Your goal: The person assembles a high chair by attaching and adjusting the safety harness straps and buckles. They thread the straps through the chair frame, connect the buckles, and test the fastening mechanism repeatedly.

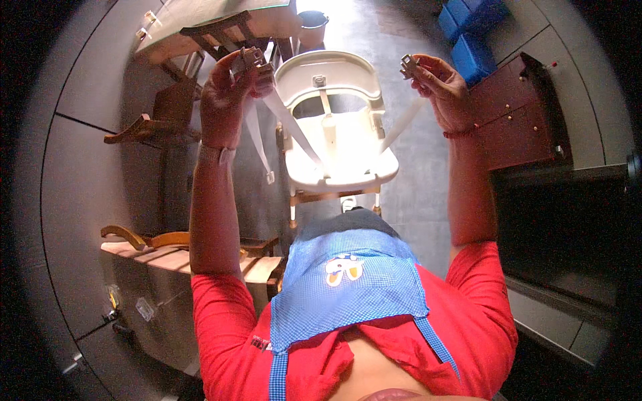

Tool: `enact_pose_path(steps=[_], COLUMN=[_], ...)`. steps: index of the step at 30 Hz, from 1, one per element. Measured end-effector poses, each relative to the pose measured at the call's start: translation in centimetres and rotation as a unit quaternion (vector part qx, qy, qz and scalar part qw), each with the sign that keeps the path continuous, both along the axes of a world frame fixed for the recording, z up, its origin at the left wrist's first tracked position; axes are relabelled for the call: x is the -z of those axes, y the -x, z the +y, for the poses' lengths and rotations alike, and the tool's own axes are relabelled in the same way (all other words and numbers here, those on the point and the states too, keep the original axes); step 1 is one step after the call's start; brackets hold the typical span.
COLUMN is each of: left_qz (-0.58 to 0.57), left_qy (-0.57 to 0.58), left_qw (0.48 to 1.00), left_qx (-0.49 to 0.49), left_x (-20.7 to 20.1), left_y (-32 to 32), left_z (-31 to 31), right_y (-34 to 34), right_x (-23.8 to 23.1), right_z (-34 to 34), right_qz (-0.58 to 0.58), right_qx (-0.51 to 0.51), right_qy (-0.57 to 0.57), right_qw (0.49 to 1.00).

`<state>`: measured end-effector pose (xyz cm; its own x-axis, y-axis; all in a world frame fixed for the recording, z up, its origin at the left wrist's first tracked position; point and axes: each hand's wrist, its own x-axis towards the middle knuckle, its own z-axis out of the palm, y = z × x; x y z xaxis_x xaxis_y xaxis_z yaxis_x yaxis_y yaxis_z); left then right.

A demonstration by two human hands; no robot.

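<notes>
The fingers of the left hand (226, 93) pinch a grey buckle (251, 57); those of the right hand (447, 92) pinch a grey clip (407, 65). White straps (289, 127) slope between the hands and the high chair (308, 136) at 12 o'clock. A brown cabinet (518, 123) stands at 3 o'clock from the chair

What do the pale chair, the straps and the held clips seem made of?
Chair: probably moulded plastic, smooth with rounded edges; glare hides its sheen. Straps: likely synthetic webbing, flat and thin, though no weave shows. Clips: perhaps matt greyish plastic, given their squared openings; metal remains possible.
</notes>
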<state>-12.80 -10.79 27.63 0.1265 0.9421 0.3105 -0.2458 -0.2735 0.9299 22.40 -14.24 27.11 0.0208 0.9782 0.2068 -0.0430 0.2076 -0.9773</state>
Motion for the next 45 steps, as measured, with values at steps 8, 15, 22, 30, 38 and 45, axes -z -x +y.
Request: enact_pose_path(steps=[8, 15, 22, 30, 38, 45], left_qz=[0.014, 0.062, 0.127, 0.163, 0.189, 0.188], left_qy=[-0.028, 0.126, 0.294, 0.402, 0.418, 0.396], left_qw=[0.999, 0.99, 0.947, 0.9, 0.888, 0.899], left_qx=[0.019, -0.003, -0.018, -0.042, 0.003, 0.001], left_x=[4.0, 10.6, 25.1, 30.8, 33.4, 35.3], left_y=[-3.3, -7.3, -6.7, -8.9, -9.0, -8.8], left_z=[12.9, 20.9, 26.3, 27.0, 26.3, 26.4], right_y=[-2.9, -1.8, -0.8, 1.5, 4.0, 5.3], right_x=[7.2, 14.8, 24.0, 31.2, 34.4, 36.8], right_z=[11.8, 19.7, 23.4, 25.4, 26.3, 26.8], right_qz=[0.116, 0.187, 0.146, 0.086, 0.016, -0.092], right_qx=[0.028, 0.03, 0.064, 0.041, 0.027, 0.062], right_qy=[0.031, 0.146, 0.256, 0.322, 0.309, 0.27], right_qw=[0.992, 0.971, 0.953, 0.942, 0.95, 0.956])
